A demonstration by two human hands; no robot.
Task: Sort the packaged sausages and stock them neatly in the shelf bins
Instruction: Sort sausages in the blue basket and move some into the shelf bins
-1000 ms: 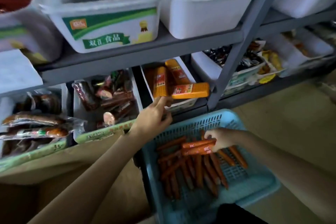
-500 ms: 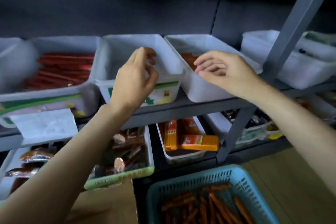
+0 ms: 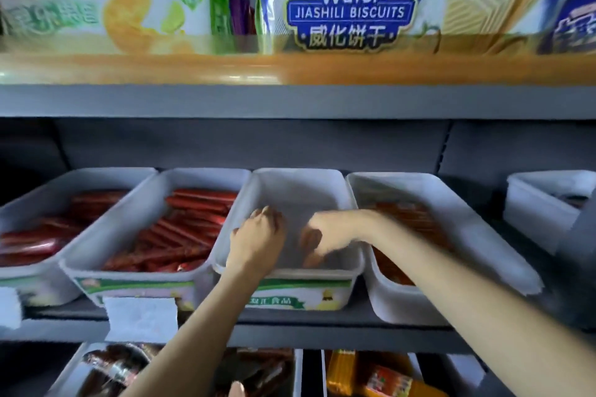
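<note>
Thin red sausages (image 3: 180, 229) lie packed in the bin just left of the hands; they look light, slick and slightly bendy, best pinched mid-length. Both hands reach into the bare middle bin (image 3: 292, 190). Left hand (image 3: 258, 235) and right hand (image 3: 325, 232) hang loosely curled, holding nothing visible.

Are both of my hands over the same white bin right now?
Yes, the left hand and right hand both reach into the middle white bin.
</note>
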